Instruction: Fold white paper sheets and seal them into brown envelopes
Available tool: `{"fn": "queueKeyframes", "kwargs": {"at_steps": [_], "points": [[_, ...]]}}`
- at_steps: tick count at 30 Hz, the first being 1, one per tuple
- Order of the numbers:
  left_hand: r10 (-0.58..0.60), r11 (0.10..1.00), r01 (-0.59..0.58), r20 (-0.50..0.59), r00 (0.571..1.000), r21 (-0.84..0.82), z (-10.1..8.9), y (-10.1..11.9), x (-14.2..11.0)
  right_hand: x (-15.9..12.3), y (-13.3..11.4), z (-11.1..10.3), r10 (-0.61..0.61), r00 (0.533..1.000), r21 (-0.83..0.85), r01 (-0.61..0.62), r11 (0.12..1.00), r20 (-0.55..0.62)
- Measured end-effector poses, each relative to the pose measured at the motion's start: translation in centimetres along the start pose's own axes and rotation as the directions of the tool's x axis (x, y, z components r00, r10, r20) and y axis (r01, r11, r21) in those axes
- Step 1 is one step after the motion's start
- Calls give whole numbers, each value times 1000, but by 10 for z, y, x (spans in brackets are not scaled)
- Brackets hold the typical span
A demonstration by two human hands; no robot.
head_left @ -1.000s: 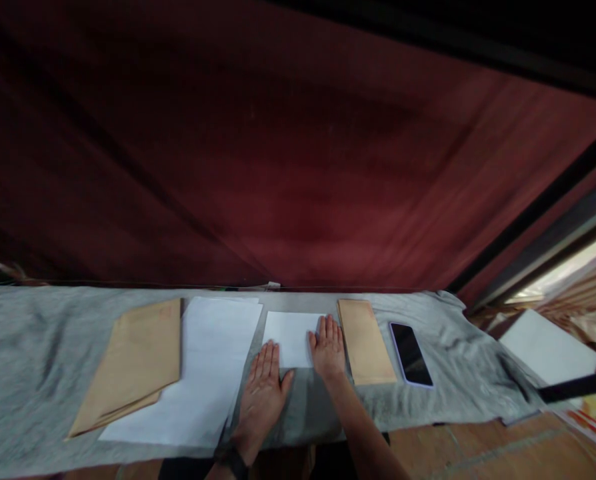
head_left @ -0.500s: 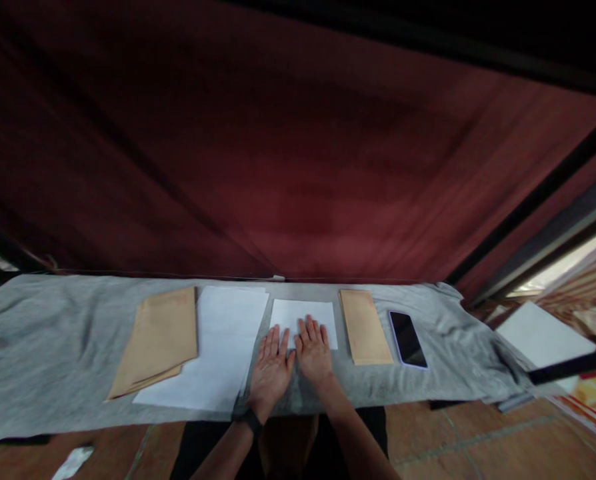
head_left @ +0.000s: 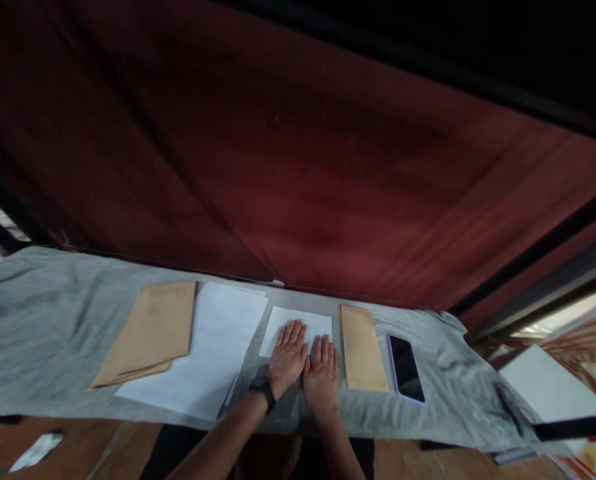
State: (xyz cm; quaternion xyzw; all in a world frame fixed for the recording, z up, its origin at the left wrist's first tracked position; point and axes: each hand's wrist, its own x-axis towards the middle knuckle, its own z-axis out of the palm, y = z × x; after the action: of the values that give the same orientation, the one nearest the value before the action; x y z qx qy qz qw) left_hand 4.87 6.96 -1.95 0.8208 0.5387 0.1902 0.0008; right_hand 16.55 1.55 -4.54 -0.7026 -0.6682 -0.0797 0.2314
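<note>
A small white sheet of paper (head_left: pixel 273 333), perhaps folded, lies on the grey cloth in front of me. My left hand (head_left: pixel 288 357) rests flat on it with fingers stretched out, and a dark watch is on that wrist. Close beside it, my right hand (head_left: pixel 323 377) also lies flat, its fingertips over the sheet's near right part. The thumbs are near each other. To the left is a stack of larger white paper (head_left: pixel 223 333), partly under brown envelopes (head_left: pixel 158 327). Right of my hands lies a narrower brown envelope (head_left: pixel 363 350), which seems to be a small stack.
A phone (head_left: pixel 407 369) with a pale purple edge lies right of the narrow envelope. Grey cloth (head_left: pixel 43 320) covers the long table. Behind it hangs a dark red sheet (head_left: pixel 298 200). A white board (head_left: pixel 553 383) and a dark bar stand at the far right.
My right hand has slid left and nearer to me, next to my left hand. My left hand has moved further onto the small sheet. The view has shifted and tilted.
</note>
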Motion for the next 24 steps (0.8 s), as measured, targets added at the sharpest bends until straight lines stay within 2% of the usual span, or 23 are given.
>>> {"fn": "queueKeyframes", "kwargs": {"at_steps": [4,8,10,13,18,21,24], "points": [[-22,999,24,27,999,-43,8,-5,22,2,-2,-2,6,1000,-4,-6,1000,12],[-118,993,118,15,993,-24,8,-21,24,4,-5,-7,23,1000,-17,-23,1000,-3],[-173,985,173,-8,985,-7,5,-28,16,4,-5,-9,16,1000,-19,-16,1000,-10],[-226,974,226,-55,973,-3,4,-32,-10,3,-6,-10,-9,1000,-15,8,1000,-27],[-260,964,250,-118,958,-95,4,-35,-55,3,-6,-9,6,999,-10,-7,1000,-54],[-351,917,329,-67,934,-225,-3,-41,-54,3,-6,-9,23,999,-25,-24,999,-37],[-424,862,407,11,906,-300,-16,-51,-35,3,-7,-9,33,999,-39,-34,999,-22]]}}
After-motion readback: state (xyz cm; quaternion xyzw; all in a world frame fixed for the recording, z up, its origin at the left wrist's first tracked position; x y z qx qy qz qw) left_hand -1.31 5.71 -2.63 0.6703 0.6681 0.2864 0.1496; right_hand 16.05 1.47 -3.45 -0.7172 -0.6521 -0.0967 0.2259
